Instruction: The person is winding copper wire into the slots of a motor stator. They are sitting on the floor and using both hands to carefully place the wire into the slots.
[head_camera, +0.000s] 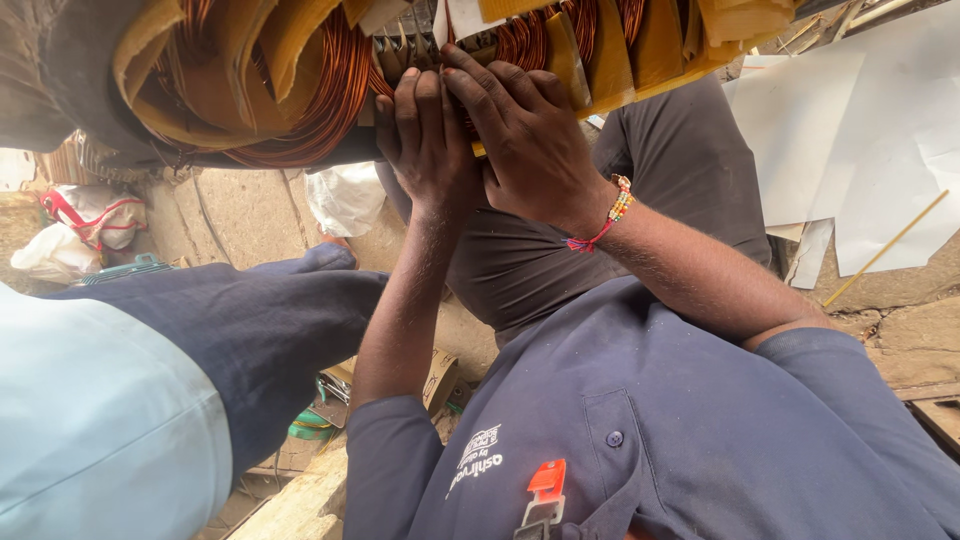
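Note:
A motor stator (405, 52) with copper wire coils (330, 95) and yellow insulation paper strips (612, 50) fills the top of the view. My left hand (425, 140) reaches up from below, its fingers curled against the toothed metal core and the coil edge. My right hand (525, 135) lies partly over the left, fingers pressing on the same spot of the winding. A beaded bracelet with red thread (616, 210) sits on my right wrist. What lies under my fingertips is hidden.
Another person's leg in dark trousers (260, 320) and pale blue shirt (90, 420) fill the left. White sheets (850, 130) and a thin yellow stick (885, 248) lie at right. White bags (345, 195), a cardboard box (440, 380) and a wooden plank (290, 505) lie below.

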